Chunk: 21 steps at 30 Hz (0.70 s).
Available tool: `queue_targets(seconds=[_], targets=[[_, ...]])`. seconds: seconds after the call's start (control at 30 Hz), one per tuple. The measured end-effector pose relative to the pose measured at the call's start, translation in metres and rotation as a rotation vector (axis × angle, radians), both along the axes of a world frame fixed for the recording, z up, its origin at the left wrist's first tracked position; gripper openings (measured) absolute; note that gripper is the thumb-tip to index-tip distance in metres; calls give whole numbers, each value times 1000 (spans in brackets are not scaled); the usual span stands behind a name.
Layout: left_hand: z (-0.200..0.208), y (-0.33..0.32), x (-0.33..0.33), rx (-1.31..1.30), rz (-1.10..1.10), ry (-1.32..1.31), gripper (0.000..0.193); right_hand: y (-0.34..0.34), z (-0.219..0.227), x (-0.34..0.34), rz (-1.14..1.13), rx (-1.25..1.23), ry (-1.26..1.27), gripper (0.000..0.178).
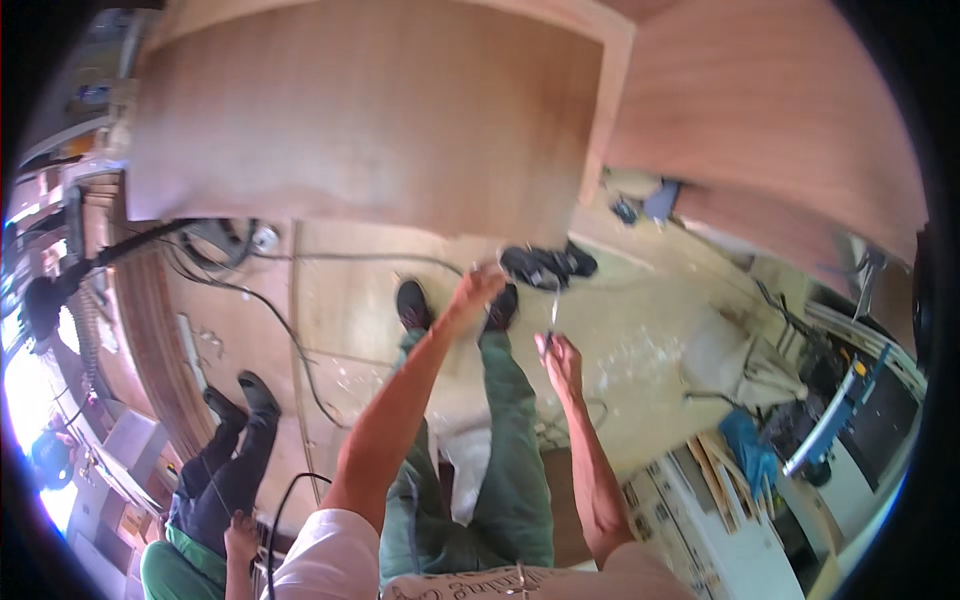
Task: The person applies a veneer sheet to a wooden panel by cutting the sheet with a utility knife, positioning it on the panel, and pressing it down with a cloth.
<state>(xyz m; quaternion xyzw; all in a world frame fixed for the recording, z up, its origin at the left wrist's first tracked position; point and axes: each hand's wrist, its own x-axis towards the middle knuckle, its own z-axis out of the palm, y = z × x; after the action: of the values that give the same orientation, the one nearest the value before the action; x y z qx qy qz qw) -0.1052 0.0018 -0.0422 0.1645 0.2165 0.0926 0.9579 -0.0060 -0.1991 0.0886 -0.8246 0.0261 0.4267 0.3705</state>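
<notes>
A large wooden panel (370, 120) with a paler frame strip along its right side fills the space in front of me. My left hand (482, 285) is raised just below the panel's near edge. Blur hides its fingers, and contact with the edge cannot be made out. To the right and slightly nearer, my right hand (562, 362) is closed around the dark handle of a thin tool (555, 308). The tool's narrow, pale blade points up toward the panel; its exact kind is unclear. Dark shoes (545, 266) lie on the floor beyond the blade.
Black cables (290, 335) run across the floor at left. Another person's legs (235, 430) stretch out at lower left. A pale sack (740, 360), wood strips (715, 480) and a blue-handled saw-like tool (840, 405) lie at right. Another wooden panel (770, 110) stands at upper right.
</notes>
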Motion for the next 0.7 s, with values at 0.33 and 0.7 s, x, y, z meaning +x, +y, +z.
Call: queue_targets(seconds=[0.33, 0.7], targets=[[198, 108, -47, 832, -693, 343, 48, 178, 80, -57, 336, 50, -431, 24], [163, 184, -94, 1619, -331, 518, 42, 313, 181, -66, 539, 307, -208, 26]])
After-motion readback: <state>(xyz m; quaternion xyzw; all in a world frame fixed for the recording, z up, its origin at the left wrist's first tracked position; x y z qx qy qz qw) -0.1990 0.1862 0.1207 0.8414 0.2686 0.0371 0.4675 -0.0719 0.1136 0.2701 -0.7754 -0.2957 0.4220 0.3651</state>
